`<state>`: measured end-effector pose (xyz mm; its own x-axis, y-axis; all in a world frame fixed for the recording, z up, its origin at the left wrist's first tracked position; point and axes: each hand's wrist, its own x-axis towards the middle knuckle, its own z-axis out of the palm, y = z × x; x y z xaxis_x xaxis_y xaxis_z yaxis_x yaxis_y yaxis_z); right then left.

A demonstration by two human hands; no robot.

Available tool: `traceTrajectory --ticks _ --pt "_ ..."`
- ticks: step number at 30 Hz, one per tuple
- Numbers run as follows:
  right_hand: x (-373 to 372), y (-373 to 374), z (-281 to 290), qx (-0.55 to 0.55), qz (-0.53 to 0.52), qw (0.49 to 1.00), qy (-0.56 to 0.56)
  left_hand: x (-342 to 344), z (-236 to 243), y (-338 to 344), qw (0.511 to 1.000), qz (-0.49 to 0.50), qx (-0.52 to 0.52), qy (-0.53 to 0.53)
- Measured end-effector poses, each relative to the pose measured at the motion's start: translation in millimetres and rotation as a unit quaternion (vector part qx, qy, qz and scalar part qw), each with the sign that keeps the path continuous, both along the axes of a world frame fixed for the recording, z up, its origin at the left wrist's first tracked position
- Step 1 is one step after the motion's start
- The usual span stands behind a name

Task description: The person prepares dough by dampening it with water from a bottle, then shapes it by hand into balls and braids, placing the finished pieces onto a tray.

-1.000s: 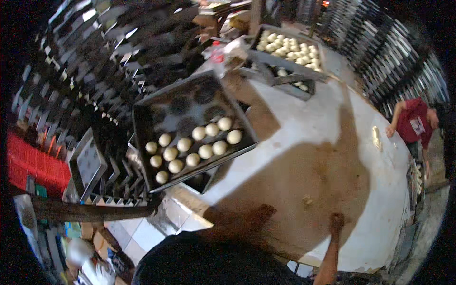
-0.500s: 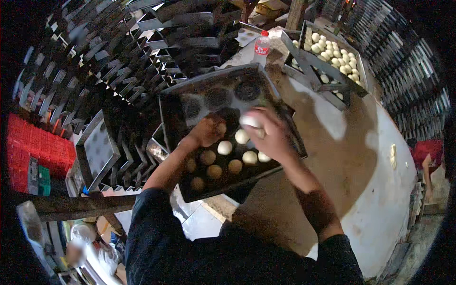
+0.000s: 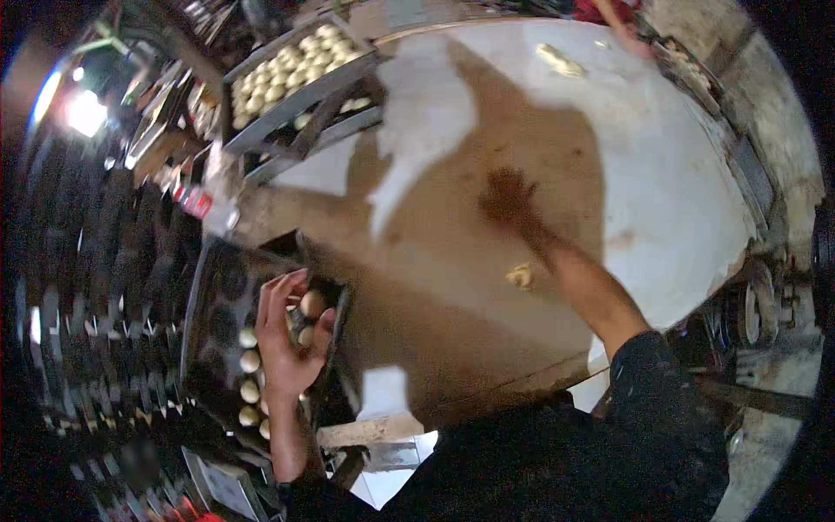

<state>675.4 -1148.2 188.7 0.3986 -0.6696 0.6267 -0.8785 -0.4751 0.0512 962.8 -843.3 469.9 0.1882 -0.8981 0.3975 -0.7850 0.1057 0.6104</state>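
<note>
My left hand (image 3: 291,348) is over a dark baking tray (image 3: 198,291), its fingers curved and spread apart from the thumb. A round dough ball (image 3: 313,304) shows in the gap between fingertips and thumb; whether they touch it I cannot tell. More pale dough balls (image 3: 250,361) sit in rows in the tray, partly hidden by this hand. My right hand (image 3: 507,196) reaches far across the floury table (image 3: 435,322), in shadow, with its fingers spread and nothing visible in them. Nearer to me than that hand lies a small dough scrap (image 3: 520,277).
At the far left stands a tray full of dough balls (image 3: 291,74), stacked above another. A clear bottle with red label (image 3: 204,209) stands nearby. A longer dough piece (image 3: 558,61) lies at the table's far side, near another person's arm (image 3: 619,22). Dark racks fill the left.
My view has swung right. My right hand, which held a dough ball over the tray, is now out on the table without it. My left hand has opened from a closed pose over the tray.
</note>
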Motion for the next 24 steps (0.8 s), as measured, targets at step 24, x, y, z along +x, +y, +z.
traceTrajectory --ticks 24 --pt "-393.8 -24.1 14.8 0.343 -0.131 0.883 -0.291 -420.2 -265.1 -778.7 0.959 0.124 0.246 0.062"
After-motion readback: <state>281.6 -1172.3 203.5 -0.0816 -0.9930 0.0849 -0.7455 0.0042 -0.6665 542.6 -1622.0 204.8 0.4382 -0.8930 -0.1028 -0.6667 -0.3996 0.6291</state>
